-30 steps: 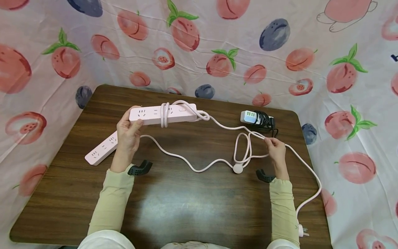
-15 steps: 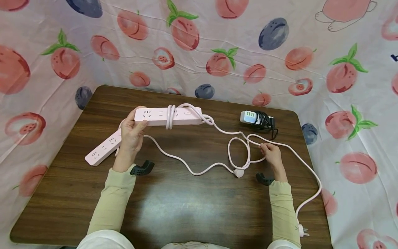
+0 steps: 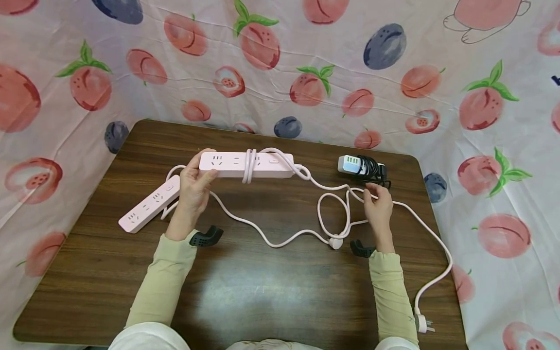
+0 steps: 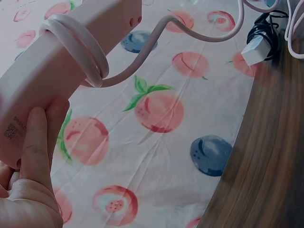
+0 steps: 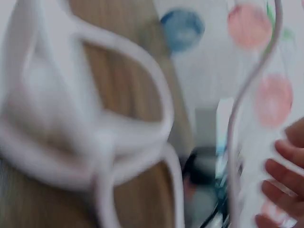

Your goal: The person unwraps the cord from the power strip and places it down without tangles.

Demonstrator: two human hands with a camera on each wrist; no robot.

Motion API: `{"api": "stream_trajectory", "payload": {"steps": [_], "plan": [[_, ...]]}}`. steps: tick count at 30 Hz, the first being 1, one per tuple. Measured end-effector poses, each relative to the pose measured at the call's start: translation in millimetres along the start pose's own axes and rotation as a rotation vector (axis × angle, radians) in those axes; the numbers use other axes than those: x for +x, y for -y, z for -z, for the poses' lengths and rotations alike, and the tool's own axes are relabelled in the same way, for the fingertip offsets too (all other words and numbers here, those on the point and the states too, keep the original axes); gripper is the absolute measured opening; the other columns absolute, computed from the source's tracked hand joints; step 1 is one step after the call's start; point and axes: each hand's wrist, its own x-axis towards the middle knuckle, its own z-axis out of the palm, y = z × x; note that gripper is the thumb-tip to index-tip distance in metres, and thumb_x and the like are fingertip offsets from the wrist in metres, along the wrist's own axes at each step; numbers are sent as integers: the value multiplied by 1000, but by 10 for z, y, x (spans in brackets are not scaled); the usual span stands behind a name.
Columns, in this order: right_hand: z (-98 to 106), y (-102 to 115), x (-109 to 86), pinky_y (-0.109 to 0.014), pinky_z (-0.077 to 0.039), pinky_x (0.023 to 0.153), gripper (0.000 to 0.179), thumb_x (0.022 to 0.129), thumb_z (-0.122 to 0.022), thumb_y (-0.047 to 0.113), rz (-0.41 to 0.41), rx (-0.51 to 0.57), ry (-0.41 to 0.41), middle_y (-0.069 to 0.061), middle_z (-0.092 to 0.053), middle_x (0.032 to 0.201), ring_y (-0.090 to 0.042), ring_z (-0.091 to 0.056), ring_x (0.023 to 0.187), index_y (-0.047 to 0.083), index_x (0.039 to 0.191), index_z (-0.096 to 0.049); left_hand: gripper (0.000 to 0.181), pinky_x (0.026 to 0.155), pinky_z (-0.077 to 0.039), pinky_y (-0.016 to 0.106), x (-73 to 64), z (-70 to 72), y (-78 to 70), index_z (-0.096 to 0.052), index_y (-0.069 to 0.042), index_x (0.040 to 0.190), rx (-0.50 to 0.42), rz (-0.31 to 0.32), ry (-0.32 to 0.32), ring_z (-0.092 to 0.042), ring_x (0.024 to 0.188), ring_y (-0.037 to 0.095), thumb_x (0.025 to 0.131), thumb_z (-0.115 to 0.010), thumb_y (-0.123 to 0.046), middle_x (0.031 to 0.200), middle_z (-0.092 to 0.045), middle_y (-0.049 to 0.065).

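Observation:
My left hand [image 3: 194, 187] grips the left end of a pale pink power strip [image 3: 280, 167], held up above the table. A couple of turns of its white cord [image 3: 250, 165] wrap round the strip's middle. In the left wrist view, fingers [image 4: 35, 142] lie against the strip's underside [image 4: 42, 80]. My right hand [image 3: 378, 209] hovers at the cord on the right, thumb and fingers apart. In the right wrist view its fingers [image 5: 285, 178] are spread and clear of the nearby cord [image 5: 237, 118]. A second pink power strip [image 3: 146, 206] lies partly behind my left wrist.
A white charger with USB ports [image 3: 350, 164], wound with black cable [image 3: 371, 167], lies at the back right. The second strip's cord [image 3: 258, 227] runs to a round plug [image 3: 335, 242] beside loops. Another plug [image 3: 422, 323] lies near the right edge of the wooden table [image 3: 262, 291].
My left hand has moved right with the power strip. My right hand has let go of the cord and its fingers have opened. The cord between the hands has slackened into loops.

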Motion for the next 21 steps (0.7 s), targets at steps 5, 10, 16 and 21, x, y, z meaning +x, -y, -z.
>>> {"api": "stream_trajectory", "payload": {"steps": [5,10,16,21], "plan": [[-173,458,64,-39,-41,86,20,84,-61,-4,323,145,-34,-19,-65,101,-34,-55,98,-4,104,-66,40,73,-53,20,-5,-19,34,-62,-3,112,26,14,-4,-62,90,14,74,-76,-2,99,-63,8],[-383,888,114,-40,-38,96,34,83,-63,-8,459,271,181,-20,-61,116,-34,-51,111,-5,117,-61,42,72,-53,20,-13,-32,45,-62,-1,113,32,13,-7,-62,90,14,74,-76,-3,100,-63,8],[-441,1306,108,-46,-37,100,30,79,-64,-14,485,348,422,-29,-59,113,-46,-47,115,-12,110,-61,42,71,-53,19,-21,-41,62,-62,-2,113,51,16,-1,-62,89,13,73,-77,-4,99,-63,7],[-466,1418,83,-34,-46,88,19,76,-69,-12,453,356,505,-28,-63,99,-40,-56,99,-13,95,-65,42,71,-53,19,-28,-15,53,-63,-3,113,53,12,-3,-62,89,13,73,-77,-4,99,-63,7]]}}
